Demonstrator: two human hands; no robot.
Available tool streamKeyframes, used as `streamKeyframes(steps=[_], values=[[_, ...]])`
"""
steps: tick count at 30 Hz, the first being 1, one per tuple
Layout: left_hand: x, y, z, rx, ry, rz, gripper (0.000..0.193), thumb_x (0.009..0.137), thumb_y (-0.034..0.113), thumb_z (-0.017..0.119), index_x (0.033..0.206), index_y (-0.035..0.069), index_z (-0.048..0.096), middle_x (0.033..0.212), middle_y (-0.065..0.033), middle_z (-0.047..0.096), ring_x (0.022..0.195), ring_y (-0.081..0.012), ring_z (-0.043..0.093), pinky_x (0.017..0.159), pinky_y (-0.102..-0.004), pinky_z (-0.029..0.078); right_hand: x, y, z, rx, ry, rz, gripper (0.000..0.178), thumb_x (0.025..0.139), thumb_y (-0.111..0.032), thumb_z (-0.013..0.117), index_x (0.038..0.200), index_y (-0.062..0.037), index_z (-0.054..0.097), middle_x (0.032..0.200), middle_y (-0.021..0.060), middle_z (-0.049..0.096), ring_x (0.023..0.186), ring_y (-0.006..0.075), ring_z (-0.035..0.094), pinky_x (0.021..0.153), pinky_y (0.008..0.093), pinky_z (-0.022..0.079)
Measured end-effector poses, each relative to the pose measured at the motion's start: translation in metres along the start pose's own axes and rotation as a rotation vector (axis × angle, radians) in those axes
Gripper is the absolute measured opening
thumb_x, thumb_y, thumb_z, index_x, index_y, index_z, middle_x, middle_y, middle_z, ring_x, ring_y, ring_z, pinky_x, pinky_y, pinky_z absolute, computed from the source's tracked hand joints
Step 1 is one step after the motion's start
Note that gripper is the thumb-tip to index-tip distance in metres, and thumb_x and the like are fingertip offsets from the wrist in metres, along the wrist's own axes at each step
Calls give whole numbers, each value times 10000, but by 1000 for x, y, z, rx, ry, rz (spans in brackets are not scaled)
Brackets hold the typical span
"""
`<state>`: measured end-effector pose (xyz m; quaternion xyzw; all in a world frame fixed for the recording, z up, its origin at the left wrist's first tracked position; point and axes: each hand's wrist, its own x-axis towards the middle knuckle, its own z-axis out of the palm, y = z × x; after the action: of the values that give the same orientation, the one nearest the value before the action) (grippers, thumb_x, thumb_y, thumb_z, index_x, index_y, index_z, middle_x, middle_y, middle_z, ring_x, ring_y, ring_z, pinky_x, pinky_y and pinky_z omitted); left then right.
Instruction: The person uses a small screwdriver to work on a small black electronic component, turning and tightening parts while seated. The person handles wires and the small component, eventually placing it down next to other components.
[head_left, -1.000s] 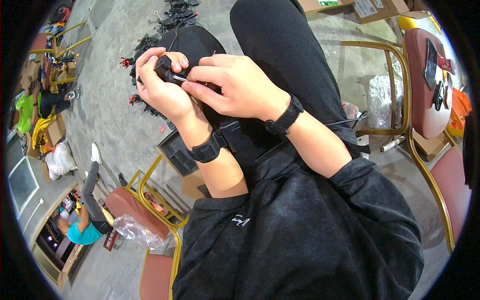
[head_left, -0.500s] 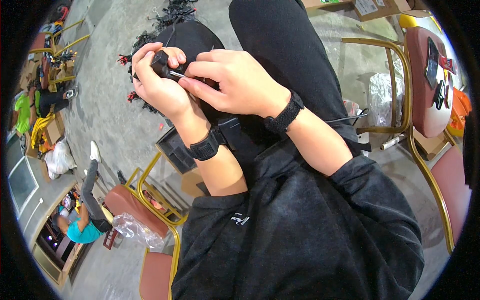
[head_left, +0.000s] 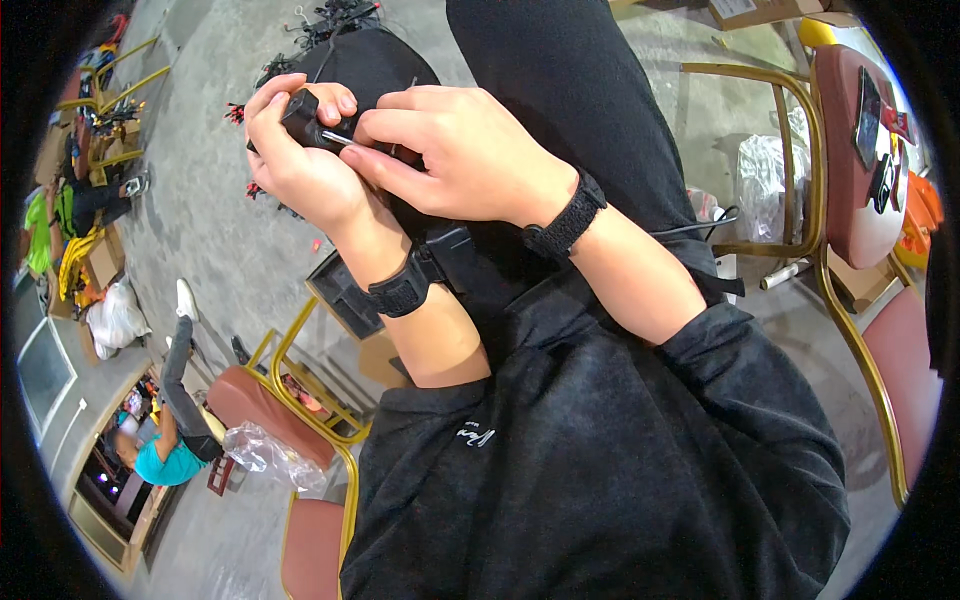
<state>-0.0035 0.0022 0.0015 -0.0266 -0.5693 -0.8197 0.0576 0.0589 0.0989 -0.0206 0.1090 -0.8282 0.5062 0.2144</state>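
- Left hand (head_left: 312, 178): toward 11 o'clock, fingers curled and clamped around the block.
- Block (head_left: 302, 118): black, blunt-ended, in the left hand at 10 to 11 o'clock, above the thigh; its lower part is hidden by the hand. No writing can be made out on it.
- Right hand (head_left: 462, 150): at 12 o'clock, thumb and forefinger together, pinching the rod; the other fingers are bent in.
- Rod (head_left: 337, 138): thin, silver, sticking out from the right hand's pinch toward 10 o'clock, its end at the block; whether they touch is unclear.
- Black straps circle both wrists: left strap (head_left: 400, 289), right strap (head_left: 568, 220).
- Shirt (head_left: 590, 450): black, with small white script on the chest, toward 6 o'clock.
- Carton (head_left: 765, 12): at 1 to 2 o'clock, carrying a white label too small to read.
- Chair (head_left: 835, 215): at 2 to 3 o'clock; on its seat lie a phone (head_left: 868, 118) and, just beside it, a red packet (head_left: 896, 122) whose print is unclear.
- Cables (head_left: 335, 24): a black bunch on the floor at 11 o'clock.
- Person (head_left: 168, 462): at 8 o'clock, in a teal top, well apart from the hands.
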Motion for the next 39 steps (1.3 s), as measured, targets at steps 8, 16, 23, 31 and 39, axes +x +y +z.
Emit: streamKeyframes(steps=[8, 16, 23, 31, 39], values=[[-1, 1, 1, 17, 13, -13, 220, 841, 157, 412, 812, -29, 526, 545, -101, 431, 549, -202, 463, 576, -311, 417, 2, -1, -1, -17, -19, 23, 257, 841, -315, 572, 745, -81, 619, 649, 87, 583, 649, 286, 609, 584, 396, 486], [0, 0, -1, 54, -57, -30, 200, 834, 216, 448, 856, 20, 484, 598, -70, 412, 629, -218, 438, 650, -336, 400, 0, 1, 0, -14, -2, 13, 267, 848, -321, 563, 760, -74, 618, 658, 92, 593, 644, 292, 612, 583, 399, 488], [-1, 1, 0, 98, -46, -15, 203, 826, 207, 455, 858, 10, 490, 598, -75, 407, 620, -223, 439, 639, -341, 401, 0, 0, 0, -19, -4, 26, 257, 838, -313, 570, 762, -72, 617, 666, 93, 601, 644, 291, 617, 572, 396, 494], [2, -1, 0, 62, -52, 40, 228, 838, 145, 405, 826, -44, 534, 549, -113, 452, 545, -211, 476, 578, -320, 434, 1, 1, -2, -28, -4, 26, 239, 832, -299, 575, 742, -82, 620, 649, 87, 597, 629, 289, 615, 567, 396, 494], [-1, 1, 1, 47, -7, 22, 218, 839, 133, 408, 810, -52, 520, 561, -119, 456, 528, -198, 458, 564, -321, 423, 1, -1, -1, -9, -15, 38, 236, 835, -293, 577, 722, -90, 620, 635, 86, 591, 626, 285, 608, 569, 393, 483]])
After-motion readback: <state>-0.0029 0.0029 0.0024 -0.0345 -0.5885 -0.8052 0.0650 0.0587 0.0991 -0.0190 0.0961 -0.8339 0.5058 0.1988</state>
